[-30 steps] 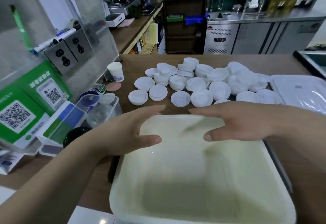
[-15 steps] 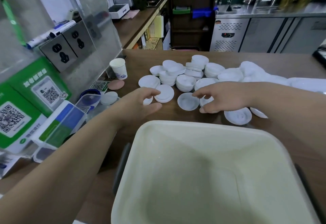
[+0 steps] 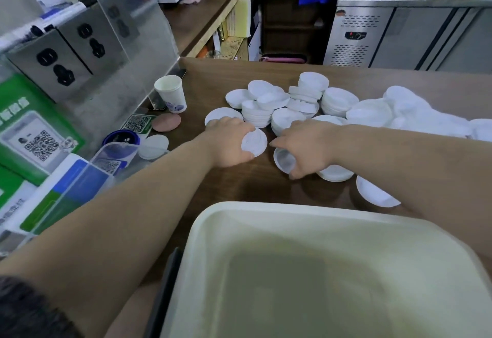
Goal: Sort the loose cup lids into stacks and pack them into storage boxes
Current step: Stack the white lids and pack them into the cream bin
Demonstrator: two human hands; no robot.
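Lids in a loose white heap [image 3: 338, 102] lie on the brown table [image 3: 239, 183] just beyond both my hands, some in short stacks and some single. My left hand [image 3: 229, 142] is curled over a lid [image 3: 254, 142], with the fingers along its far edge and the thumb at its near edge, so I am pinching it with its face turned up toward me. Just to the right of it, and not touching it, my right hand [image 3: 306, 146] has its fingers bent round a second lid [image 3: 285, 160], which is tilted so that its hollow side shows. I cannot tell whether either lid is clear of the table.

A single flat lid [image 3: 222, 115] sits just past my left knuckles. A short stack [image 3: 335, 174] lies under the heel of my right hand, and one more lid [image 3: 372, 194] shows beside my right forearm.

The cream storage box [image 3: 239, 212] stands nearer to me than both hands, between my forearms, with bare table between its far rim and my fingers.

Out past my left hand, near the wall, are a paper cup [image 3: 171, 94] standing upright, a pink round disc [image 3: 166, 122] and a QR sticker [image 3: 137, 123]. Left of my left forearm are a clear plastic tub [image 3: 114, 154] and a green QR sign [image 3: 37, 135]
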